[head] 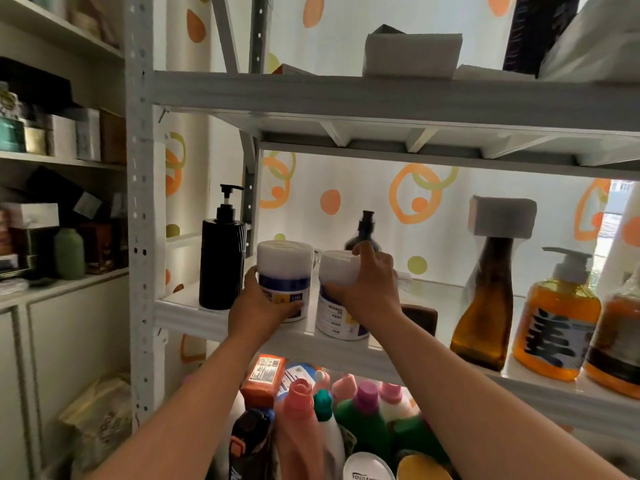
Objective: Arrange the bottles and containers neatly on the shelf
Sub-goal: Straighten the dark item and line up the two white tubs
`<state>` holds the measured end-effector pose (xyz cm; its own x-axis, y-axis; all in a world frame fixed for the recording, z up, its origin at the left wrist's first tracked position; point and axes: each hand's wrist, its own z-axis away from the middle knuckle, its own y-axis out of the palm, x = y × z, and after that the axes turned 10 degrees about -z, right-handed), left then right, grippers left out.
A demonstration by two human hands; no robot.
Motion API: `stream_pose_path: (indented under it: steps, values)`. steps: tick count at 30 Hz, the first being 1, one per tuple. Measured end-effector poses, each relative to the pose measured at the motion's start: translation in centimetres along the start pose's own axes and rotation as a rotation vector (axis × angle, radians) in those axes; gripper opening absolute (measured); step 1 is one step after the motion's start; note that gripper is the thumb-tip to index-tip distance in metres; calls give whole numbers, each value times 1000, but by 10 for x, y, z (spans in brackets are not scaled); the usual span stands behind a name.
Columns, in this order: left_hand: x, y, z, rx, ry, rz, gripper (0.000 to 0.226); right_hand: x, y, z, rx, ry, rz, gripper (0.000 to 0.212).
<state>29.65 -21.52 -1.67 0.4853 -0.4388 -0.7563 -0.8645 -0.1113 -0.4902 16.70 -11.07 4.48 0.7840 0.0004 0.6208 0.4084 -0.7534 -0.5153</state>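
Two white tubs with blue labels stand side by side near the front of the white shelf (pixel 194 318). My left hand (pixel 258 306) grips the left tub (pixel 284 268) around its lower part. My right hand (pixel 369 289) grips the right tub (pixel 337 271) around its lid and upper side. A black pump bottle (pixel 221 261) stands to the left of the tubs. Behind my right hand a dark brown pump bottle (pixel 365 230) is partly hidden.
Further right on the shelf stand a tall amber bottle (pixel 485 306) with a white box on top, an orange soap pump bottle (pixel 557 327) and another orange bottle (pixel 620 337). Several coloured detergent bottles (pixel 346 417) crowd below. The upper shelf (pixel 346 95) holds white boxes.
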Motion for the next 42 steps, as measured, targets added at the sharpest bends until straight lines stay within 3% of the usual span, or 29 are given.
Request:
stream_pose_path:
  steps: [21, 25, 27, 29, 34, 42]
  values:
    - [-11, 14, 14, 40, 64, 49, 97, -7, -21, 1, 59, 40, 7, 75]
    - [-7, 8, 13, 61, 68, 111, 80, -5, -22, -11, -14, 92, -110, 59]
    - [0, -3, 13, -39, 49, 167, 64, 0, -24, -20, -67, 88, -150, 44]
    - [10, -16, 9, -238, 41, 192, 65, 1, -27, -30, -87, 64, -123, 38]
    - [29, -38, -15, -454, -16, 100, 35, -5, -32, -57, -19, 119, -110, 44]
    - [29, -32, -25, -587, 56, -61, 69, -20, -31, -91, 85, 295, -141, 66]
